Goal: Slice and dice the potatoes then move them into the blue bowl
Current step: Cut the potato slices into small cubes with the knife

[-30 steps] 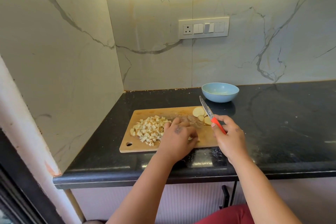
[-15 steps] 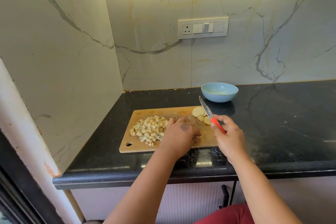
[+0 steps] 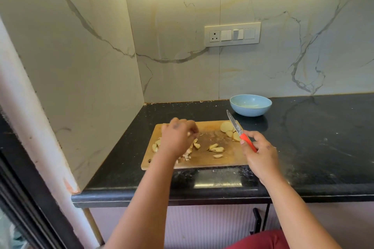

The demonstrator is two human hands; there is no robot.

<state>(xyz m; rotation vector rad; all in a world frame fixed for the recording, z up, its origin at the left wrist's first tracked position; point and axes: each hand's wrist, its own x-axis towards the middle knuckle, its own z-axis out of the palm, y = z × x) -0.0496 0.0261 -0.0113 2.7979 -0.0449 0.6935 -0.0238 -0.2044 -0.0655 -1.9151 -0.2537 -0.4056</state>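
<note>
On cutting board (image 3: 202, 160) — potato pieces (image 3: 216, 148)

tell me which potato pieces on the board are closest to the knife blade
The round potato slices at the cutting board's far right corner, right beside the knife blade held by the right hand. The wedge pieces mid-board and the diced heap lie farther left.

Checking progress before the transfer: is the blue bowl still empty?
Empty: the blue bowl shows only its bare inside; potato pieces lie on the cutting board.
</note>
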